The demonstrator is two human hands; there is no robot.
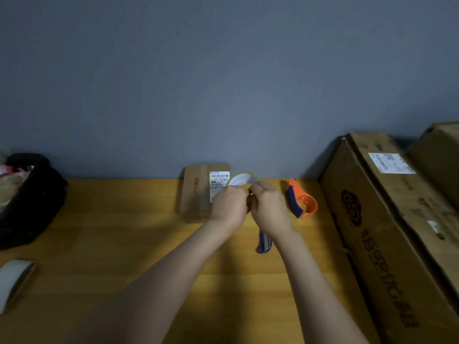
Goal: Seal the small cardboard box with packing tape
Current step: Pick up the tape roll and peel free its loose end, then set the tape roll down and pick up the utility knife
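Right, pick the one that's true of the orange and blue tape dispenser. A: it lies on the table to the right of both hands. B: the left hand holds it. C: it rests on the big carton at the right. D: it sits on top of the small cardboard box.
A: the tape dispenser lies on the wooden table, untouched, right of both hands, which hold a tape roll.

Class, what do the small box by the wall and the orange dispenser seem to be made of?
Small box: matte brown cardboard, judging by its dull tan faces and stuck-on paper label. Orange dispenser: probably moulded plastic, smooth, with saturated orange and blue parts.
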